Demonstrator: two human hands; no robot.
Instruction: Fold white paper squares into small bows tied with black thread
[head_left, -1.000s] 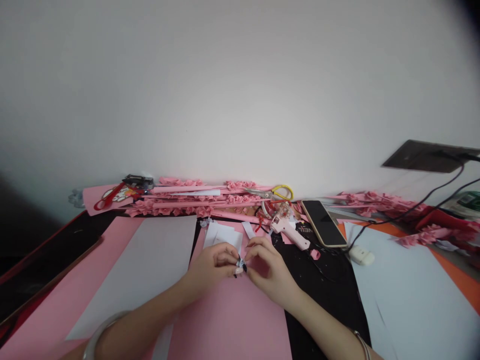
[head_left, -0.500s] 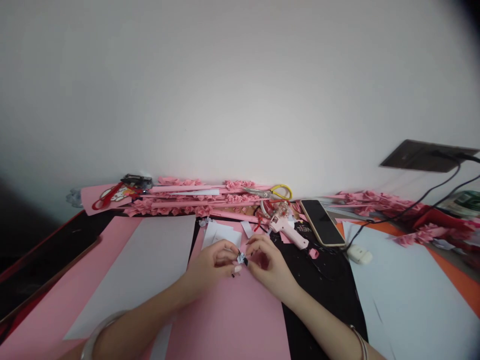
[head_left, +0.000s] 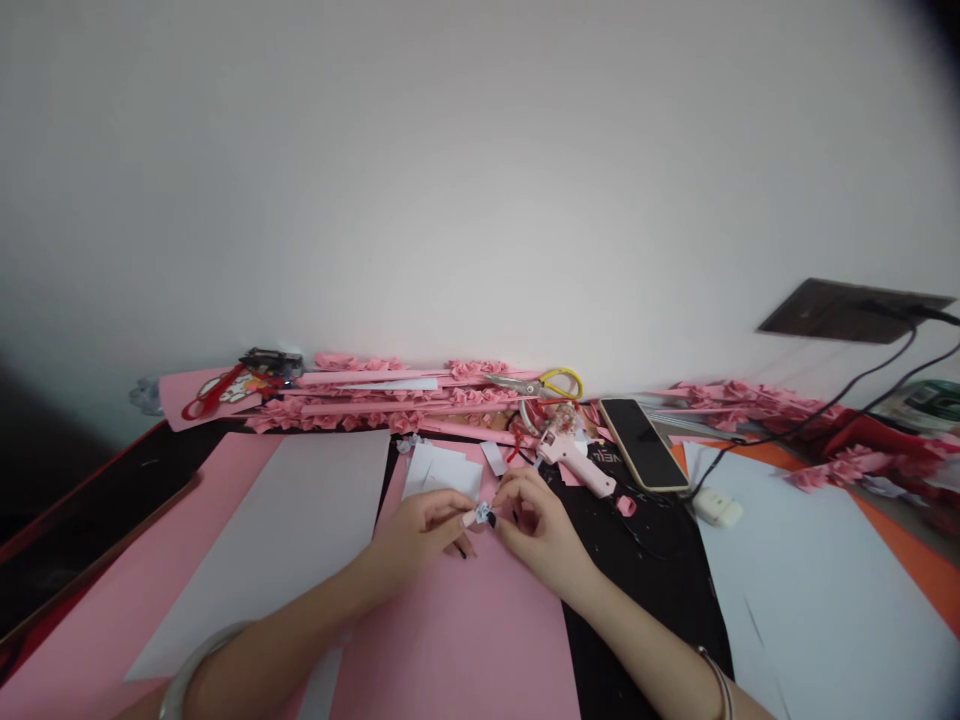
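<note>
A small pale blue paper flower [head_left: 484, 512] is pinched between both hands over a pink paper sheet [head_left: 457, 640]. My left hand [head_left: 420, 530] grips its left side with thumb and forefinger, the other fingers curled below. On the opposite side, my right hand [head_left: 536, 520] has its dark-nailed thumb and fingertips closed on the flower. White paper squares [head_left: 454, 472] lie just beyond the left hand. A pink glue gun [head_left: 577, 462] rests past the right hand, beside a little pink paper roll [head_left: 626, 506].
Pink paper flowers on stems [head_left: 390, 408] line the wall, with yellow-handled scissors [head_left: 540, 384] on top. A phone [head_left: 643, 445], a white charger [head_left: 718, 508] and cables sit at right. White sheets [head_left: 817, 590] cover the table on both sides.
The left thumb has moved up onto the flower, and the left fingers have curled down beneath it. The right hand has barely moved.
</note>
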